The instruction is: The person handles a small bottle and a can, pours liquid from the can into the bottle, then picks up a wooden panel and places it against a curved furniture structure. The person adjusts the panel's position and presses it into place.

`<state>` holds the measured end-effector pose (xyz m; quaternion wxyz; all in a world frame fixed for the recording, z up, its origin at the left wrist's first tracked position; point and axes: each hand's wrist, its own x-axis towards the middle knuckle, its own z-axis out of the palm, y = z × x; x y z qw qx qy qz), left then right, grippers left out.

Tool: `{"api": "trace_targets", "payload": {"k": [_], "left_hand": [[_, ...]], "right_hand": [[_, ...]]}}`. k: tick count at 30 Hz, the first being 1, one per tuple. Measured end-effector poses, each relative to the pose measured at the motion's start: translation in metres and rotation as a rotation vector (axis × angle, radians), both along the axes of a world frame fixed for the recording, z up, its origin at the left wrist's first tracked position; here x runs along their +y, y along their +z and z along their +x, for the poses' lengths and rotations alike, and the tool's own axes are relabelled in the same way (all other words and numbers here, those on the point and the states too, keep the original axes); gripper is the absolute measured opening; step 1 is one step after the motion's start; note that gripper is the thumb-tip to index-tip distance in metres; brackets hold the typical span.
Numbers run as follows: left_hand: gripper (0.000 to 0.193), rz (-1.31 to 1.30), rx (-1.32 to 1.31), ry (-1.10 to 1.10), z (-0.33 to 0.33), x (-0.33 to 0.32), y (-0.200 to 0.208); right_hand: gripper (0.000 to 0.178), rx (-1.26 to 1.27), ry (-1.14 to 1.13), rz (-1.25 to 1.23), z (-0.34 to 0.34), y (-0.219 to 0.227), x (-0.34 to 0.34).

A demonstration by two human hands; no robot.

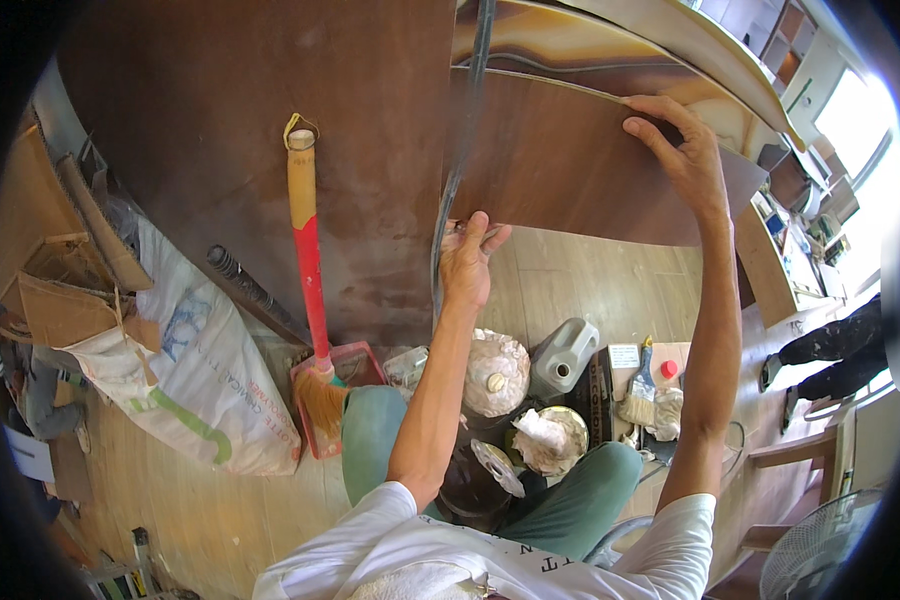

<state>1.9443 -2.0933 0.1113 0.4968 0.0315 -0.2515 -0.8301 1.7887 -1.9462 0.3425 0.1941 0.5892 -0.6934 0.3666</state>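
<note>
A brown wood-look sheet (pixel 580 160) stands ahead of me, its upper edge lined by a thin pale strip. My right hand (pixel 685 165) pinches that upper edge between thumb and fingers, toward its right end. Down by the sheet's lower left corner is my left hand (pixel 465 270), its fingers closed; a small greyish thing may be between them, but I cannot make it out. A dark cable or hose (pixel 455 170) hangs just beside this hand. Left of it rises a large dark brown panel (pixel 230 90). Behind the sheet curves a scorched-looking yellow-brown surface (pixel 610 45).
A broom (pixel 310 250) leans on the large panel, its bristles in a red dustpan (pixel 320 440). Around my knees stand a grey jug (pixel 564 360), stained containers (pixel 497 370) and a brush (pixel 640 390). White sacks (pixel 205 370) lie left; a person's legs (pixel 835 345) and a fan (pixel 820 550) are right.
</note>
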Motion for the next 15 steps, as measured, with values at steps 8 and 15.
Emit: {"api": "trace_targets", "payload": {"k": [8,15], "left_hand": [[0.025,-0.006,-0.017,0.014,-0.003,-0.0037,-0.0052],[0.024,-0.007,-0.03,0.009,-0.0021,-0.0034,-0.0018]], "right_hand": [[0.025,0.004,0.02,-0.062,0.0008,-0.002,-0.0033],[0.025,0.027,0.005,-0.065,-0.0019,-0.003,-0.0038]]}}
